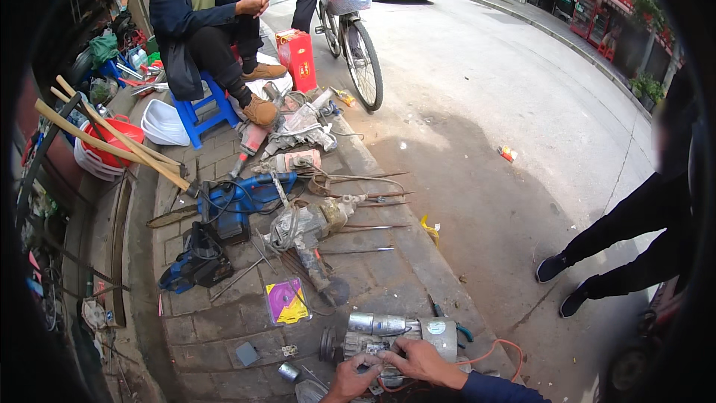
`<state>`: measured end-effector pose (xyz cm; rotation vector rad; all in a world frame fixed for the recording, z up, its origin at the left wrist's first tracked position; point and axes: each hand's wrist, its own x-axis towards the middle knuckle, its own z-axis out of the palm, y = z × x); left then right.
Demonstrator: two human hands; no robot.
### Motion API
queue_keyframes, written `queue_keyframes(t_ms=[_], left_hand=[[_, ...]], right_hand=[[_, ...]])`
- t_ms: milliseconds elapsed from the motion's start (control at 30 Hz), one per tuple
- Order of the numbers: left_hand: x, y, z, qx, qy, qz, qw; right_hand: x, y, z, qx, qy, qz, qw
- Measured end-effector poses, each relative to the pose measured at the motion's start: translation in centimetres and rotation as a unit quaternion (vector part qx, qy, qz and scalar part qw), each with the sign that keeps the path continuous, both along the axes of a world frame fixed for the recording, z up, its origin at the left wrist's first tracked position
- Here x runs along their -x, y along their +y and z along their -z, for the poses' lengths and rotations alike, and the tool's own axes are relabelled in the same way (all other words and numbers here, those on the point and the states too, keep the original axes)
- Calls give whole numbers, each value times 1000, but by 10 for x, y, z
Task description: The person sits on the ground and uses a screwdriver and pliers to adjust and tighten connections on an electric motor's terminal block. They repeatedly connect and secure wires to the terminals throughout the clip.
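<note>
A grey electric motor (440, 337) lies on its side on the paving at the bottom, with a pulley (328, 345) at its left end and silver capacitor cylinders (371, 323) on top. Over its wiring area, my left hand (352, 380) and my right hand (421, 363) meet with fingertips pinched together. Whatever lies between the fingers is too small to make out. From the motor's right side runs an orange-red wire (514, 351). Pliers with dark green handles (464, 333) lie behind the motor. A loose silver cylinder (289, 372) rests left of my left hand.
Beyond the motor lie a demolition hammer (309, 227), a blue chainsaw (235, 201), chisel rods (373, 227) and a purple-yellow package (288, 301). A person (201, 22) sits on a blue stool (203, 116). A bicycle (358, 52) stands at the kerb; another person (626, 254) stands right.
</note>
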<state>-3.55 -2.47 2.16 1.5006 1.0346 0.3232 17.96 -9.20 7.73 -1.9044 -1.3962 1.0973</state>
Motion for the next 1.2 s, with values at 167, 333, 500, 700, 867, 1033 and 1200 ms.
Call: queue_keyframes(t_ms=[167, 333, 500, 700, 867, 1033, 1200], left_hand=[[1, 7, 14, -29, -71, 36, 996], [-5, 20, -20, 6, -52, 38, 998], [-10, 16, -12, 42, -56, 47, 996], [-3, 23, -15, 49, -75, 36, 995], [1, 26, -9, 106, -85, 29, 990], [-1, 29, -12, 135, -95, 22, 986], [6, 32, -4, 141, -145, 33, 979]], right_hand=[[-12, 0, 7, -79, 82, -65, 991], [-6, 14, -11, -26, 39, -37, 998], [-2, 17, 7, -55, 5, -16, 998], [-17, 31, 10, 76, 110, 42, 990], [-19, 33, -8, 66, 175, -17, 982], [-19, 30, 8, 58, 161, -21, 985], [-14, 30, 9, 49, 108, -1, 993]])
